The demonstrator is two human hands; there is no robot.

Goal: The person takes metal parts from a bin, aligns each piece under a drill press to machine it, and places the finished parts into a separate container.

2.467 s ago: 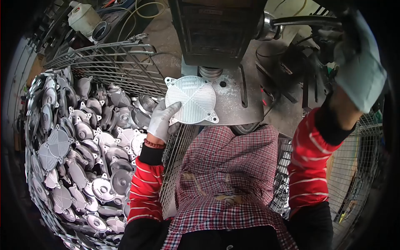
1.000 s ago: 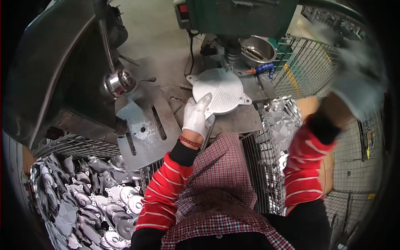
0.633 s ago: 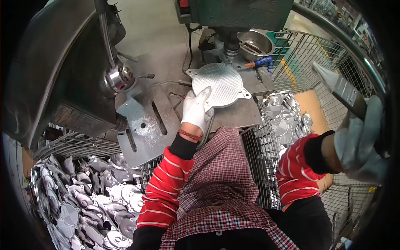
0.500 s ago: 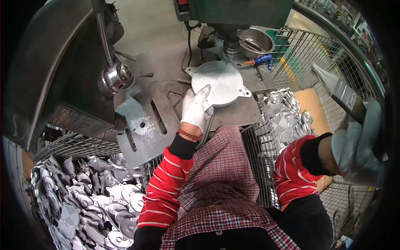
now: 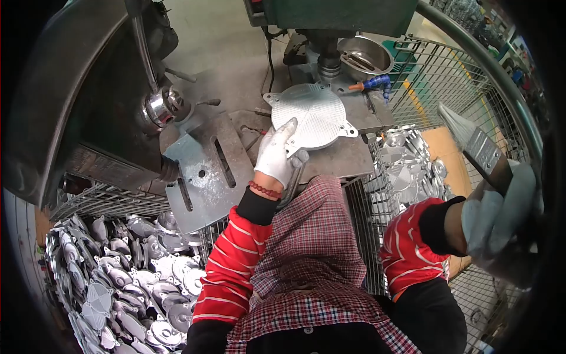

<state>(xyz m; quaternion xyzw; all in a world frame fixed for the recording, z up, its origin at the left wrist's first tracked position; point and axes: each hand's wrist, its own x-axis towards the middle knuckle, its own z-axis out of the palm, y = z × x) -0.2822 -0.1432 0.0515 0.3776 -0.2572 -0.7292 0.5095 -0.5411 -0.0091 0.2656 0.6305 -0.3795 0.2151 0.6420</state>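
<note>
My gloved left hand (image 5: 276,152) grips the lower left edge of a round ribbed metal plate (image 5: 312,118), its thumb on top. The plate has small eared lugs with holes and is held over a worktable (image 5: 345,164), in front of a drill spindle (image 5: 329,66). At the far right my gloved right hand (image 5: 501,215) is wrapped round the handle of a flat brush (image 5: 480,150). The pale bristles point up and left, away from the plate.
A slotted machine table (image 5: 206,177) with metal dust and a lever hub (image 5: 162,109) stand left. A heap of metal parts (image 5: 138,283) fills the lower left. More parts (image 5: 404,171) lie in a wire basket (image 5: 413,71) at right. Behind are a steel bowl (image 5: 365,56) and blue nozzle (image 5: 374,84).
The view has turned from the left machine to the right one, and the plate has come along in my left hand. My right hand has lowered, and the brush now shows in it.
</note>
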